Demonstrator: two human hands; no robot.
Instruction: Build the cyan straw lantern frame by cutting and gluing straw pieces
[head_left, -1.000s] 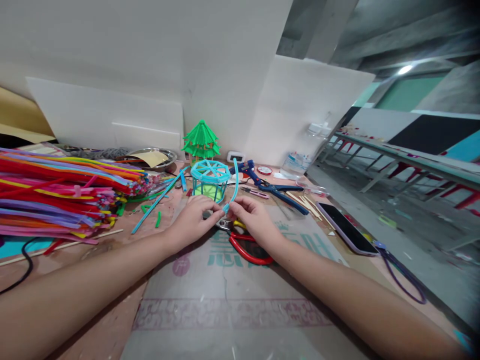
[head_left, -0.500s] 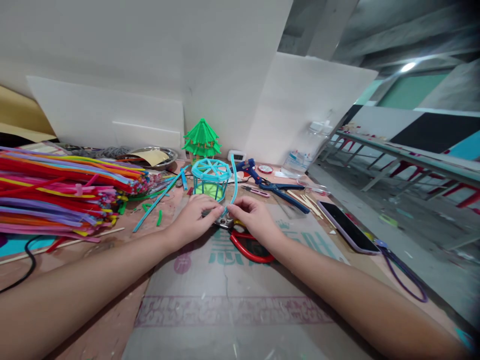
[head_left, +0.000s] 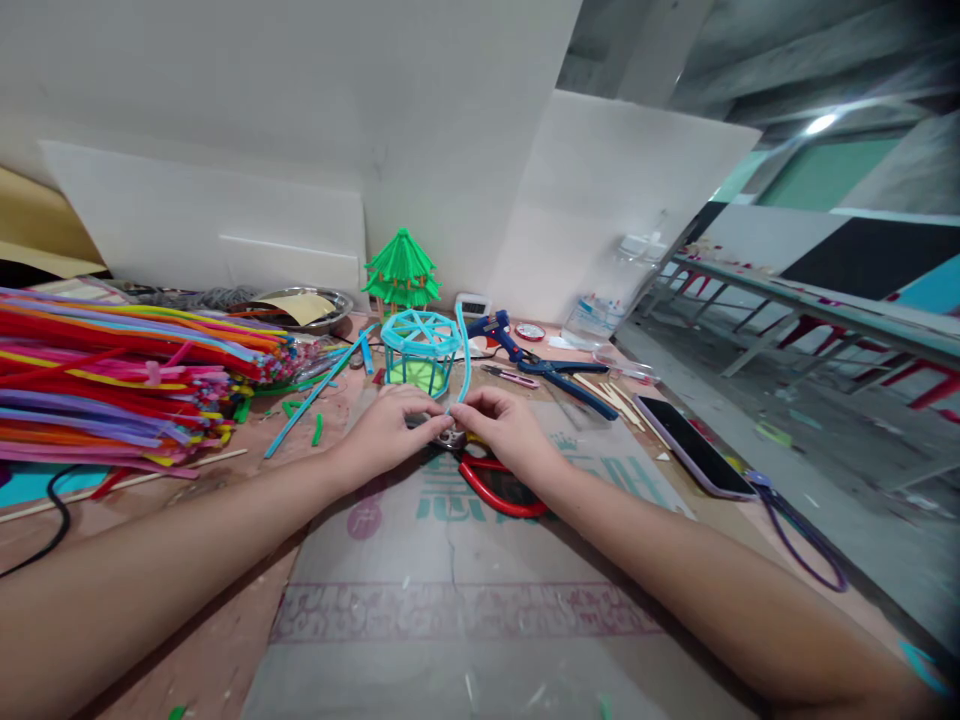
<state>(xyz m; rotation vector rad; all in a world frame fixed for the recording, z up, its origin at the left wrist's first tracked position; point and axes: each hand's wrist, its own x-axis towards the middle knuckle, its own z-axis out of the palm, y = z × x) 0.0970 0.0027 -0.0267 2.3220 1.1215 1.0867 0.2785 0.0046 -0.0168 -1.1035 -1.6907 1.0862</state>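
A light-blue pipe cleaner [head_left: 466, 352] rises in a bend from between my fingers. My right hand [head_left: 504, 428] pinches its lower end between thumb and fingertips. My left hand [head_left: 397, 428] is closed too, thumb and fingers meeting at the same lower end. Under my hands lies a pair of tools with red handles [head_left: 501, 497], its metal part mostly covered. Just beyond stands a blue octagonal frame [head_left: 421, 335] of pipe cleaners with a light-green base. Behind it is a green tiered roof model [head_left: 403, 270].
Bundles of coloured pipe cleaners [head_left: 112, 390] fill the left side. Right of the frame lie a blue glue gun [head_left: 499, 332], blue-handled pliers [head_left: 574, 385], wooden sticks [head_left: 619, 402] and a phone [head_left: 694, 445]. A clear plastic bottle [head_left: 611, 295] stands at the back right.
My hands stay together at the pipe cleaner's lower end, with only slight finger movement. The whole view has shifted a little; the objects on the table keep their places.
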